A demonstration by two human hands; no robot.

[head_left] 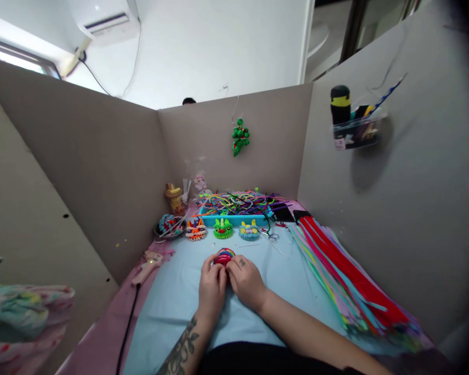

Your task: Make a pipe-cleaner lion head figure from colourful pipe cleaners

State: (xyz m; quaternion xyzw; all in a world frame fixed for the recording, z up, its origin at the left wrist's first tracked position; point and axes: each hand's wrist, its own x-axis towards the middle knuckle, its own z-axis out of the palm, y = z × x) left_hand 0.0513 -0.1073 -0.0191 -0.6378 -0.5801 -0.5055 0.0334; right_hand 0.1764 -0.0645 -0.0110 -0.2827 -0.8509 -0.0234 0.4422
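Note:
In the middle of the table, a small rounded piece of coiled red, blue and yellow strands, apparently pipe cleaners (pixel 224 254), sits between both hands. My left hand (pixel 213 276) pinches its left side, thumb and fingers closed. From the right, my right hand (pixel 245 278) grips it with bent fingers at its lower edge. The fingertips cover its near side. Just beyond stand three fuzzy animal-face figures: an orange and white one (pixel 196 229), a green one (pixel 222 228) and a blue and yellow one (pixel 249 230).
A blue tray (pixel 234 221) heaped with colourful pipe cleaners stands at the back. Scissors (pixel 272 237) lie right of the figures. Bundled long pipe cleaners (pixel 347 260) cover the right side. A dark bowl (pixel 170 233) and a pink corded tool (pixel 148 266) are left. Grey panels enclose the table.

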